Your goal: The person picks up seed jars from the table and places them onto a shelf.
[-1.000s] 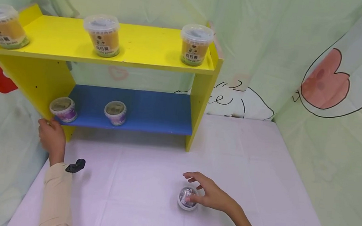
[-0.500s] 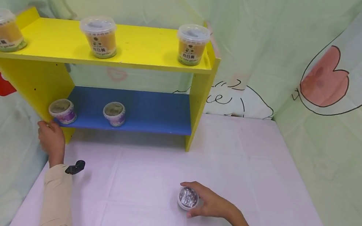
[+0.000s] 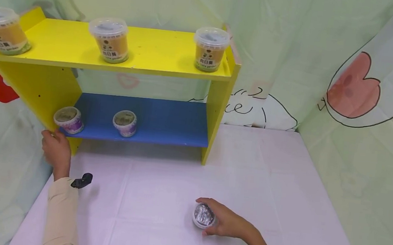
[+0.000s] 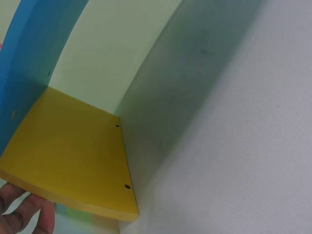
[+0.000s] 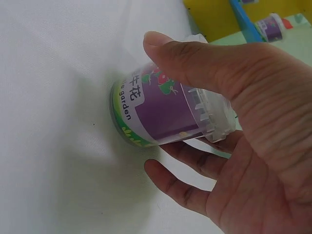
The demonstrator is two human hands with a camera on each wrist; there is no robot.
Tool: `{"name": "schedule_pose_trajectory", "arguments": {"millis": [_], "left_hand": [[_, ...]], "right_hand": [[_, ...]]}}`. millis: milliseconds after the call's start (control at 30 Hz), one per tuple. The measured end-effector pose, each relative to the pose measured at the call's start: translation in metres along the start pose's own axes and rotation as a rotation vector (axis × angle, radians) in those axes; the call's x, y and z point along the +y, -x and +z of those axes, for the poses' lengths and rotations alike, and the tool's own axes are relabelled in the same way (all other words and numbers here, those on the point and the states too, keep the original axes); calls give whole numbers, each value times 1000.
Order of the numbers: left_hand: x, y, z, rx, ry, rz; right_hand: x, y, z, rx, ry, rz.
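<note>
My left hand (image 3: 57,152) grips the lower front edge of the yellow side panel (image 4: 68,151) of a small shelf unit, just below the blue shelf (image 3: 168,121). In the left wrist view its curled fingers (image 4: 25,213) show at the panel's edge. Out on the table, my right hand (image 3: 230,222) holds a small clear plastic cup (image 5: 168,107) with a purple flower label, thumb on one side and fingers on the other. From above, the cup's shiny silvery top (image 3: 204,214) shows; it stands upright on the white tablecloth.
Two purple-labelled cups stand on the blue shelf, one at the left end (image 3: 73,124) and one nearer the middle (image 3: 127,128). Along the yellow top board (image 3: 157,48) are three taller orange-labelled cups with clear lids. Pale green printed cloth (image 3: 280,47) hangs behind and beside the table (image 3: 161,182).
My right hand has come down from over the cup, its thumb and fingers now around the cup's sides. The left hand keeps its grip on the shelf unit.
</note>
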State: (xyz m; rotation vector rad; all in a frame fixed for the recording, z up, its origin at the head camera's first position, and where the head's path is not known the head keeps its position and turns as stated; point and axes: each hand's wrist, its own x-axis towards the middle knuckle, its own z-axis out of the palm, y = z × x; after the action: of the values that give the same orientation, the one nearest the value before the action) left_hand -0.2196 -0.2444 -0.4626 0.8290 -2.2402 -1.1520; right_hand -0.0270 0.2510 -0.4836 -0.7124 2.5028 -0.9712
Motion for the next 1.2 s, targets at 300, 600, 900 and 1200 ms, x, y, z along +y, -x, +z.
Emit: {"name": "schedule_pose_trajectory", "arguments": {"millis": [300,600,900,1200], "left_hand": [[2,2,-2,5,6,-2],[4,2,-3,-8,0,-17],[1,1,-1,-16,-16,-15],[5,2,-2,-21,-18,-20]], "right_hand": [[0,-2,-1,10,4,-3],[0,-7,-8,75,-24,-9],[-3,-11,-24,168,-119,48],[-1,-17,-37,256,-210,12]]}}
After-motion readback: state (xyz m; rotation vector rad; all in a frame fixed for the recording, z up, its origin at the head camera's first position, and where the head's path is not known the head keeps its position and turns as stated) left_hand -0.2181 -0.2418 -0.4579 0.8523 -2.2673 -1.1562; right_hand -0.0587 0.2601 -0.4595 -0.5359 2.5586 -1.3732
